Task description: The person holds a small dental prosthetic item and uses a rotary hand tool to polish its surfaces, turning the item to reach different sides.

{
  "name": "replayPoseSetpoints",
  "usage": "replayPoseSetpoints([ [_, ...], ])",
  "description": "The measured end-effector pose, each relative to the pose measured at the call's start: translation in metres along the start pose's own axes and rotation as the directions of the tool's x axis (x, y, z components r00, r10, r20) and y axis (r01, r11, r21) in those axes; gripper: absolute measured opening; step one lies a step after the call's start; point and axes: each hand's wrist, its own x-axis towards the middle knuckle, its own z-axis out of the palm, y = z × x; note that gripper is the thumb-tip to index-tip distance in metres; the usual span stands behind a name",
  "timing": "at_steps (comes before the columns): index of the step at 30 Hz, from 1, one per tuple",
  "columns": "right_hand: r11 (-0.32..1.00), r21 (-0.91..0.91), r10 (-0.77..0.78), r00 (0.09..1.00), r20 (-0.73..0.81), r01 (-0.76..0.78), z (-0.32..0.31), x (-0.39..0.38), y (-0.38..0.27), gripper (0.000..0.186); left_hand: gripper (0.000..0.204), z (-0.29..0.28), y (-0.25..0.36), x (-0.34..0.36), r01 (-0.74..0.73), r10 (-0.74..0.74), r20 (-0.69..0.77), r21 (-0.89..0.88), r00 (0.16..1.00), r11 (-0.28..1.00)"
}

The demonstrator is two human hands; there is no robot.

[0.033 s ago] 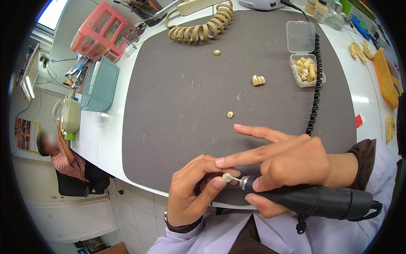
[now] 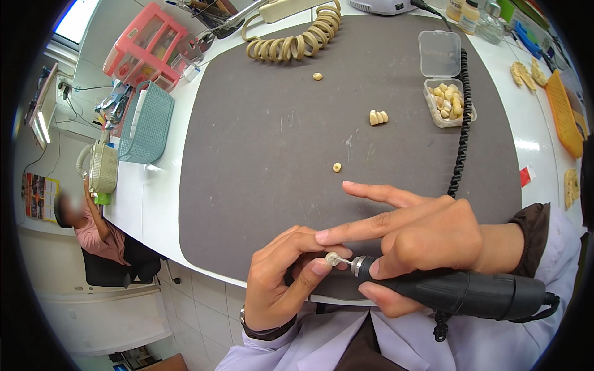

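Observation:
Between the thumb and fingers of my left hand (image 2: 278,275) is a small cream dental crown (image 2: 332,258), pinched near the mat's front edge. My right hand (image 2: 427,241) is wrapped round a black rotary handpiece (image 2: 476,294). Its thin metal bur reaches the crown's side; whether it spins cannot be told. One fingertip of my right hand rests against my left fingers, and another finger points outward over the mat. Beyond my hands lie a loose crown (image 2: 336,167), a joined block of teeth (image 2: 378,117) and another crown (image 2: 317,76).
A grey mat (image 2: 260,154) covers the white table. An open clear box (image 2: 448,117) of tooth pieces stands at right, crossed by the handpiece's black coiled cord (image 2: 461,145). A beige coiled hose (image 2: 297,46), blue basket (image 2: 147,123) and orange tray (image 2: 563,117) line the edges. A person (image 2: 99,232) sits far left.

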Motion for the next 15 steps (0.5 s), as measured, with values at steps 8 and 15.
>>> replayPoseSetpoints([
  [8, 1.000, -0.014, -0.011, 1.000, -0.025, 0.011, 0.0018, -0.0003, 0.0007, 0.022, 0.012, 0.0004, 0.0008, 0.0015, -0.016, 0.016, 0.003, 0.006, 1.000, 1.000],
  [15, 0.998, -0.029, -0.049, 0.999, -0.010, 0.049, 0.0016, -0.0051, 0.0054, 0.022, 0.011, 0.0003, 0.0002, 0.0005, 0.009, -0.009, 0.000, -0.009, 1.000, 1.000],
])
